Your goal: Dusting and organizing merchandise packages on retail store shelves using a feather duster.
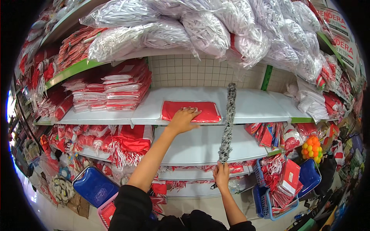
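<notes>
My left hand (182,121) lies on a flat red packet (208,111) in clear plastic, fingers stretched out across it. That packet rests near the front edge of a white shelf (246,104). In my right hand (221,177) is the handle of a long duster (227,127) with fluffy grey-and-black fibres. The duster stands nearly upright, its tip in front of the shelf's gridded back wall. Left of the packet, several piles of folded red-and-white packets (125,90) share the same shelf.
Bulging clear bags (208,32) of white strips overhang from the shelf above. Lower shelves hold red-and-white fringed goods (133,142). At the right are blue baskets (283,215) of red packets and orange-yellow balls (312,148); at the lower left, a blue container (95,186) sits by a pink basket (106,211).
</notes>
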`<control>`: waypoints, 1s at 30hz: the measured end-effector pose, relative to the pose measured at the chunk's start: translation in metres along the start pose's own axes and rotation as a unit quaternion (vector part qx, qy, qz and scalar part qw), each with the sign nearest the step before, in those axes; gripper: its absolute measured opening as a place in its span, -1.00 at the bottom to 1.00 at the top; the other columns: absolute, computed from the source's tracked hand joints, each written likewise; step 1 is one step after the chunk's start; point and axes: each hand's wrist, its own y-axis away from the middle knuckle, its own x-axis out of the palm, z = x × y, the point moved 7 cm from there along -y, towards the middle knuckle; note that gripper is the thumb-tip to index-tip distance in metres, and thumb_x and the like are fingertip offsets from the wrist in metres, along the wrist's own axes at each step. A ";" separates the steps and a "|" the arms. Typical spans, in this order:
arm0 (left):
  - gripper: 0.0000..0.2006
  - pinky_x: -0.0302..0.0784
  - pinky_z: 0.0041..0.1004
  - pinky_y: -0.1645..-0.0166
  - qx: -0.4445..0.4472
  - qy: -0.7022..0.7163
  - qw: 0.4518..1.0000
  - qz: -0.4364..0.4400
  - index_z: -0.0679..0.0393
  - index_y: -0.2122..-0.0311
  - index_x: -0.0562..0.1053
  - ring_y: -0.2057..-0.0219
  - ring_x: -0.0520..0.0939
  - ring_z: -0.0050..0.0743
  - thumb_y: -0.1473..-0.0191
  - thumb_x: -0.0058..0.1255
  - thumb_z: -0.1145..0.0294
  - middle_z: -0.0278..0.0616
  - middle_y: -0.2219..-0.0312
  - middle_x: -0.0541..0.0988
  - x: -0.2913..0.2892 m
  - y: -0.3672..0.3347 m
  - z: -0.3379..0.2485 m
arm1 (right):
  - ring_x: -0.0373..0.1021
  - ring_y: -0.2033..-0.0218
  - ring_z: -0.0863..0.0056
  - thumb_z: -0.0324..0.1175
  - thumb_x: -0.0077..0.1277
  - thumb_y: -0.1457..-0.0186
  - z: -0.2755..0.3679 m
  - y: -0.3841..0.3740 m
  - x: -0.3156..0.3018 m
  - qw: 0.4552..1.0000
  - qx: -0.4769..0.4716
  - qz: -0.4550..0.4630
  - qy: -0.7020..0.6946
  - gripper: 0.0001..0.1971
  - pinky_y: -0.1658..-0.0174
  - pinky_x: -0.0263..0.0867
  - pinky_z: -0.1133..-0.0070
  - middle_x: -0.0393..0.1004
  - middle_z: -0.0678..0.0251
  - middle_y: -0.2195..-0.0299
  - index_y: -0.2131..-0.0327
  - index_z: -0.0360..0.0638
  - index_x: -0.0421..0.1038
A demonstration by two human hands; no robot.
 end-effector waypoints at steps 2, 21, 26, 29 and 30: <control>-0.54 0.27 -0.23 -0.02 0.026 -0.059 0.998 0.016 0.10 0.01 0.30 0.04 0.38 -0.15 0.03 -0.07 0.14 -0.08 0.10 0.40 0.007 -0.006 0.002 | -0.10 0.86 0.74 -0.37 -0.24 -0.09 0.000 0.002 0.009 0.999 -0.021 0.035 0.011 -0.83 0.82 -0.13 0.74 0.00 0.51 0.82 0.54 -0.11 0.09; -0.61 0.49 -0.34 0.15 -0.244 0.805 0.541 -0.020 0.22 0.12 0.26 0.25 0.52 -0.36 -0.13 -0.30 0.09 -0.08 0.24 0.46 0.004 -0.042 0.037 | -0.01 0.83 0.67 -0.38 -0.28 -0.12 0.014 0.014 0.037 0.992 -0.057 0.106 -0.047 -0.87 0.81 -0.04 0.70 0.06 0.43 0.79 0.47 -0.18 0.11; -0.47 0.40 -0.27 0.06 -0.226 0.832 0.502 -0.058 0.19 0.06 0.24 0.18 0.48 -0.29 -0.11 -0.42 -0.08 -0.11 0.18 0.44 0.024 -0.027 0.067 | 0.04 0.83 0.70 -0.39 -0.19 -0.07 0.002 0.014 0.046 0.928 -0.191 0.175 0.269 -0.83 0.77 -0.09 0.70 0.10 0.46 0.80 0.55 -0.16 0.12; -0.31 0.34 -0.21 0.00 -0.228 0.857 0.455 -0.079 0.16 -0.04 0.17 0.10 0.43 -0.20 -0.03 -0.48 -0.26 -0.08 0.08 0.36 0.027 -0.020 0.072 | 0.00 0.83 0.72 -0.38 -0.19 -0.08 -0.003 0.000 0.053 0.961 -0.057 0.172 0.211 -0.83 0.76 -0.10 0.71 0.06 0.48 0.81 0.54 -0.16 0.11; -0.27 0.31 -0.20 -0.02 -0.231 0.852 0.462 -0.082 0.15 -0.06 0.15 0.08 0.41 -0.18 0.00 -0.48 -0.30 -0.07 0.06 0.34 0.031 -0.020 0.071 | -0.01 0.82 0.73 -0.37 -0.19 -0.09 0.002 0.000 0.059 0.981 -0.027 0.140 0.129 -0.84 0.76 -0.10 0.71 0.04 0.49 0.81 0.52 -0.16 0.12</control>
